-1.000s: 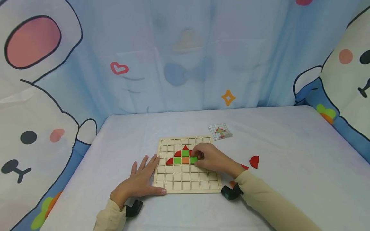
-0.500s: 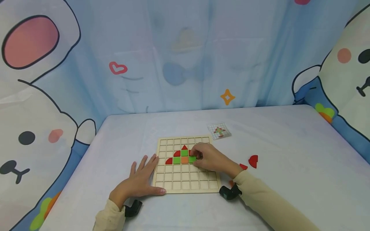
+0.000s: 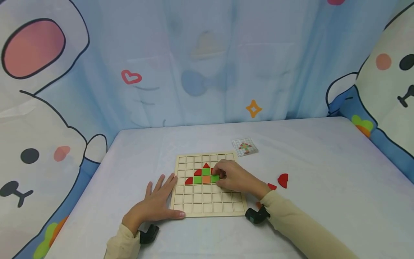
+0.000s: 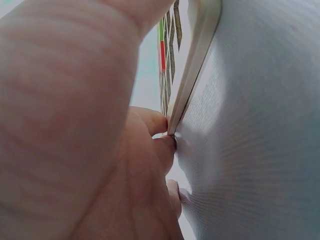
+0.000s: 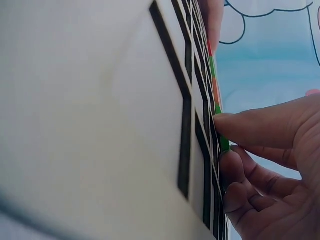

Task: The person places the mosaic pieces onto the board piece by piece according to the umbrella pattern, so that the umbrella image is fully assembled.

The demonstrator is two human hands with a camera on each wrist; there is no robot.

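A wooden grid board (image 3: 210, 207) lies on the table with a small figure of coloured tiles in it. Along one row are a red quarter-circle tile (image 3: 189, 181), a green square, an orange square tile (image 3: 206, 179) and another green square tile (image 3: 215, 178). My right hand (image 3: 237, 177) pinches that last green tile at its cell; in the right wrist view, thumb and fingers are at the green tile's (image 5: 224, 143) edges. A red triangle (image 3: 206, 166) tops the figure. My left hand (image 3: 156, 203), fingers spread, rests against the board's left edge, thumb at the near corner.
A pattern card (image 3: 245, 146) with a small coloured figure lies beyond the board's far right corner. Red pieces (image 3: 283, 180) and a partly hidden orange piece (image 3: 258, 205) lie right of the board, near the right sleeve. A printed curtain (image 3: 207, 72) hangs behind the table.
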